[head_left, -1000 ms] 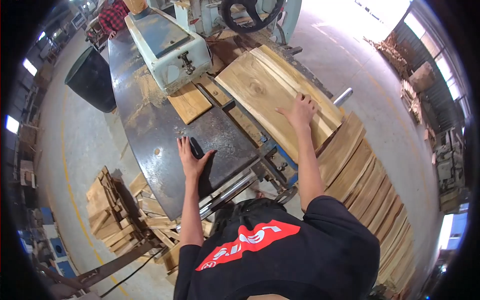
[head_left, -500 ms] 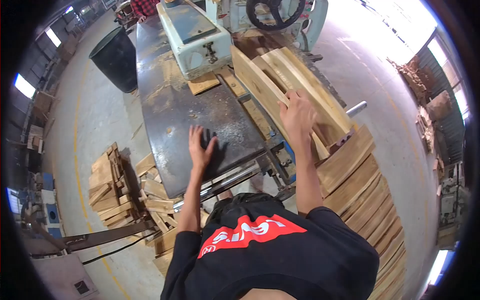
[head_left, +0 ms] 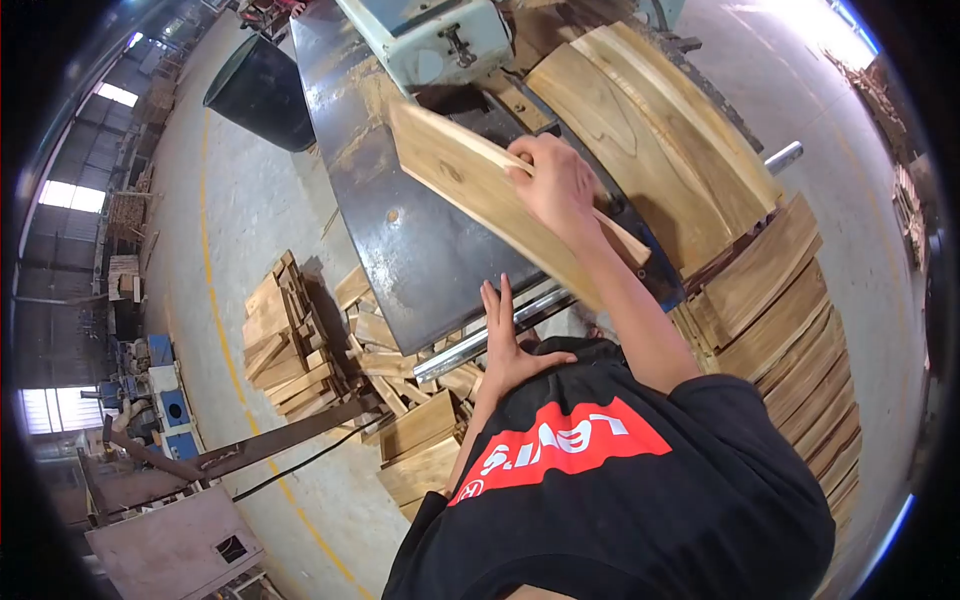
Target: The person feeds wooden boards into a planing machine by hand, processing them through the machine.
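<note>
My right hand (head_left: 556, 187) grips a wooden board (head_left: 470, 180) by its upper edge, the fingers wrapped over it. The board is tilted on edge above the dark metal machine table (head_left: 400, 270). My left hand (head_left: 510, 345) is open with the fingers spread, close to my shirt and the table's front edge, holding nothing. To the right of the held board, several wide boards (head_left: 640, 130) lie side by side on the machine. The pale green machine housing (head_left: 440, 45) stands at the table's far side.
A dark bin (head_left: 262, 95) stands left of the table. Wood offcuts are piled on a stack (head_left: 285, 340) on the floor at left. Stacked boards (head_left: 780, 340) rise at my right. A metal roller (head_left: 490, 335) runs along the table's front edge, and a beige box (head_left: 175, 540) sits lower left.
My right hand has lifted one board away from the others and carried it left over the table. My left hand has moved off the tabletop toward my body. The view has shifted.
</note>
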The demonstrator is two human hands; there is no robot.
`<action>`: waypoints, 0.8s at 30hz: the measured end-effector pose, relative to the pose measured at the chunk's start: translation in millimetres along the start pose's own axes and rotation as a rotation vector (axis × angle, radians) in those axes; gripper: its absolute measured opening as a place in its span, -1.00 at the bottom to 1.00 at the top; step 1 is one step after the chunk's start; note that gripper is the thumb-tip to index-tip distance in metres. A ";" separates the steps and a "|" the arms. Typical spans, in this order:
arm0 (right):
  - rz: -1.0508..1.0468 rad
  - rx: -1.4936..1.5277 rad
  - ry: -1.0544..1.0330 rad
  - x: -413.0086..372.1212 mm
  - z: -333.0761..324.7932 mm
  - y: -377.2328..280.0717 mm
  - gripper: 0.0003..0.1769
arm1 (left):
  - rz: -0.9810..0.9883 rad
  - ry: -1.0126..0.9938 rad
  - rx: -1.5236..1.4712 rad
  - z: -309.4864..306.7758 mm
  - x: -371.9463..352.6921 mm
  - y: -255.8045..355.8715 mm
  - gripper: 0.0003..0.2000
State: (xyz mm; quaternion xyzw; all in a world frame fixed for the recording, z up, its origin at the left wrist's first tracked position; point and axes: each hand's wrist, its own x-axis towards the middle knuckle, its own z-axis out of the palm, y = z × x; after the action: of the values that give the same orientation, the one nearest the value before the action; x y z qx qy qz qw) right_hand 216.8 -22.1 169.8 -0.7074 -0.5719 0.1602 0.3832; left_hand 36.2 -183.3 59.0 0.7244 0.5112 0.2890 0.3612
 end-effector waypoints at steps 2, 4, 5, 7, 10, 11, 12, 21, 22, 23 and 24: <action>0.071 0.012 0.005 10.6 30.1 12.7 -0.77 | -0.009 -0.002 -0.004 7.9 0.2 -8.6 0.70; 0.213 0.077 -0.034 9.5 53.4 25.3 -0.72 | 0.011 0.040 0.028 6.6 2.3 0.7 0.68; 0.256 0.106 -0.025 7.7 65.5 35.5 -0.72 | -0.025 0.071 0.128 7.8 4.0 -6.0 0.64; 0.332 0.158 -0.065 4.2 78.6 52.1 -0.70 | -0.112 0.133 0.324 14.2 2.5 -28.8 0.57; 0.302 0.012 -0.044 -8.1 83.2 62.3 -0.65 | 0.006 0.122 0.457 13.4 7.2 -51.1 0.40; 0.238 -0.033 -0.136 -16.0 80.5 66.5 -0.54 | 0.048 0.132 0.370 15.2 8.5 -55.2 0.29; 0.016 -0.166 -0.092 -30.2 79.0 70.0 -0.51 | 0.077 0.145 0.353 17.7 10.1 -59.5 0.28; -0.418 0.017 -0.291 -107.0 54.9 144.9 -0.43 | 0.205 0.137 0.325 18.1 61.2 -69.3 0.23; -0.410 0.032 -0.290 -100.9 57.8 146.7 -0.43 | 0.212 0.152 0.304 17.3 69.2 -68.9 0.23; -0.401 0.047 -0.288 -92.3 61.7 148.7 -0.43 | 0.220 0.165 0.282 16.2 76.8 -68.5 0.23; -0.392 0.063 -0.285 -84.8 66.4 148.7 -0.44 | 0.229 0.178 0.261 13.5 83.9 -68.9 0.22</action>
State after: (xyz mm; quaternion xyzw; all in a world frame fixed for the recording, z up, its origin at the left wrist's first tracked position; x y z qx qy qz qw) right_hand 249.7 -85.0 0.5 -0.5410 -0.7412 0.1988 0.3441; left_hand 36.3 -91.8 -0.9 0.7901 0.4887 0.3220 0.1823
